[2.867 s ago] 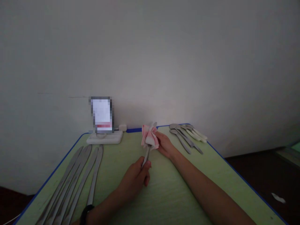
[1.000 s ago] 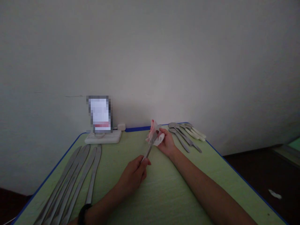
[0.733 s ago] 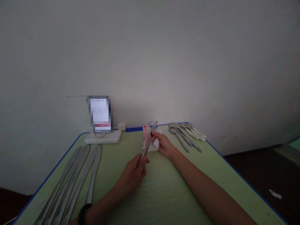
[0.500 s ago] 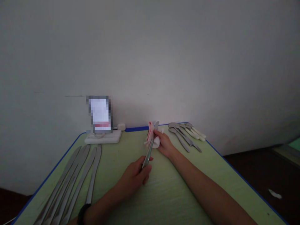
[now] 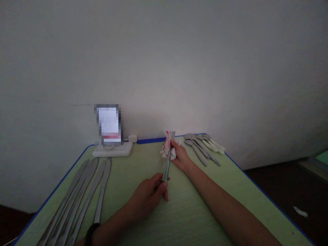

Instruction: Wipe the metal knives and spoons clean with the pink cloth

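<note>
My left hand (image 5: 151, 194) is closed round the handle of a metal table knife (image 5: 167, 164), which slants up and away over the green table (image 5: 179, 218). My right hand (image 5: 180, 157) pinches a crumpled pink and white cloth (image 5: 167, 148) against the knife's blade near its tip. A dark band sits on my left wrist.
Several long metal knives (image 5: 82, 198) lie in a row at the left. A group of spoons (image 5: 202, 147), some with pale handles, lies at the far right. A white power strip (image 5: 112, 150) with a blurred upright card sits at the back by the wall.
The cloth has slid along the blade, down toward the middle and back up to the tip. My left hand has drawn slightly nearer and rightward, and the knife stands steeper.
</note>
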Demonstrator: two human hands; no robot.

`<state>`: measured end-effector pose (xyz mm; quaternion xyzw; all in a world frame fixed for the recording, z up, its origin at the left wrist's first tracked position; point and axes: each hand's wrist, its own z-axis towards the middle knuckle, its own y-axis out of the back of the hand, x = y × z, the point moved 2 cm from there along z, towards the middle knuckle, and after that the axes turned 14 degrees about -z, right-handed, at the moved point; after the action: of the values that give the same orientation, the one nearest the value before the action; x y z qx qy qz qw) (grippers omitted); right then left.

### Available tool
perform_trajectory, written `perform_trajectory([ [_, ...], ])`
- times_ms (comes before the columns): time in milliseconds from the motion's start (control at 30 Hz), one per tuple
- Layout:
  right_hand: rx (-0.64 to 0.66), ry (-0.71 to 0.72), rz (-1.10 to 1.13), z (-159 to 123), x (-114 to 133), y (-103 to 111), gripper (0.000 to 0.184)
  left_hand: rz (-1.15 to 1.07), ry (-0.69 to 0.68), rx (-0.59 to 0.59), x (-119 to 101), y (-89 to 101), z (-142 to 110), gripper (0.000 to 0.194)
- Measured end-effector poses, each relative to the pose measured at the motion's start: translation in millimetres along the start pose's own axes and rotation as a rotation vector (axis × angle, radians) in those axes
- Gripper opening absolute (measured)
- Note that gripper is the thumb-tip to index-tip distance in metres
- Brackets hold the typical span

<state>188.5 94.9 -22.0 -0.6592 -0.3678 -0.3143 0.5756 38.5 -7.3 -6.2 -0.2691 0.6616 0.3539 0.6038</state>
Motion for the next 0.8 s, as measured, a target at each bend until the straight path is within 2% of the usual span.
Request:
perform_trajectory([
  [133,0.075,-0.028,-0.032,-2,0,-1,0.009,-0.086,-0.003,-0.085,5,2.5,4,0.03],
  [267,0.126,-0.047,-0.093,-4,-2,-2,0.015,-0.144,0.024,-0.154,10,4.0,8,0.029],
  [600,0.301,-0.092,-0.241,-15,-2,-5,0.027,-0.145,0.02,-0.18,10,4.4,8,0.028],
  [800,0.278,-0.121,-0.253,-15,-3,-5,0.028,-0.143,0.035,-0.185,6,3.8,7,0.028],
])
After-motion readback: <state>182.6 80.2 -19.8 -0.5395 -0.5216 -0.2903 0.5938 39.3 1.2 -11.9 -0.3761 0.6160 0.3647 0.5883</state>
